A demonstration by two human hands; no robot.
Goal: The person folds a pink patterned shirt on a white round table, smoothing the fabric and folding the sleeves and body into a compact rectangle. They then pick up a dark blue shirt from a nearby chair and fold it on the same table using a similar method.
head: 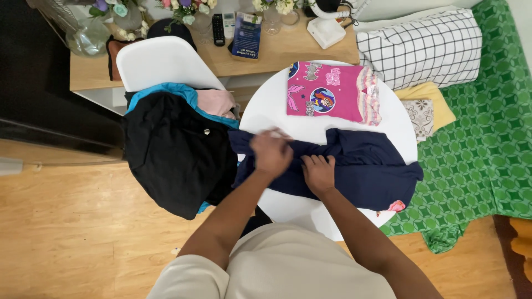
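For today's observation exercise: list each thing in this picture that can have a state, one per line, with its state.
Navy garment: spread on the round white table, partly folded.
Pink garment: folded flat on the table.
Black jacket: draped over the white chair.
Left hand: on the navy garment, blurred.
Right hand: pressed flat on it.
Checked pillow: lying flat.

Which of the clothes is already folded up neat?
The pink printed shirt, lying square on the white table. The navy garment and black jacket lie loose.
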